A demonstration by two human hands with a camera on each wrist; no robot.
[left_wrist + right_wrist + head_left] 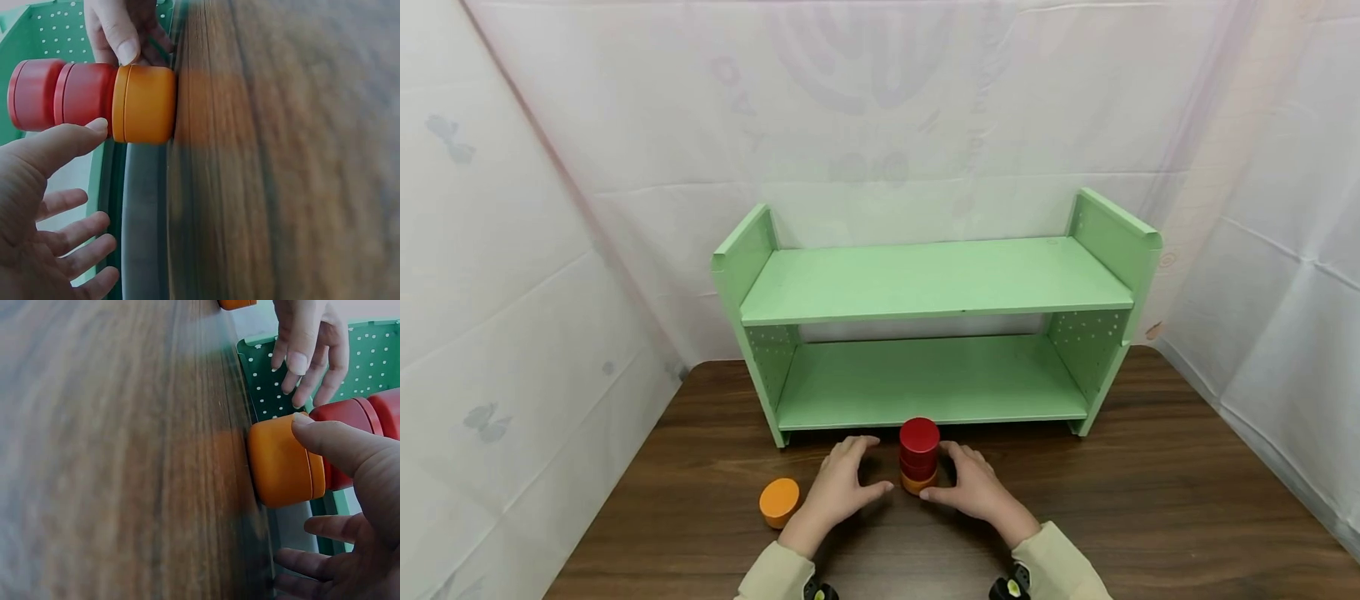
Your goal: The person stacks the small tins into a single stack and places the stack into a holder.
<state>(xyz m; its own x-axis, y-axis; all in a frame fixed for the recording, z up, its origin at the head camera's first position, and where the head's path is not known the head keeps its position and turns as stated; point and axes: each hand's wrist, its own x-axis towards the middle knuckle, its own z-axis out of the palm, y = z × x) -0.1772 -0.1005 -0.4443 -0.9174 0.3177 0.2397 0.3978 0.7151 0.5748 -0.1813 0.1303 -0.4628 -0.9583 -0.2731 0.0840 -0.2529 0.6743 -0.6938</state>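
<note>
Three small round lidded tins stand in a stack on the table: an orange tin [917, 484] at the bottom, a middle red tin [84, 94] above it and a top red tin [919, 438]. My left hand [841, 485] is to the left of the stack, apart from it, thumb and fingers spread. On the other side my right hand [972, 486] curves loosely around the right of the stack, its thumb tip right at the orange tin's lid in the right wrist view. A separate orange tin [779, 502] stands beside my left wrist.
A green two-tier shelf [936, 279] stands behind the stack, its lower board [932, 383] close above the dark wooden table [1157, 500]. White printed sheeting [880, 108] hangs behind and at both sides.
</note>
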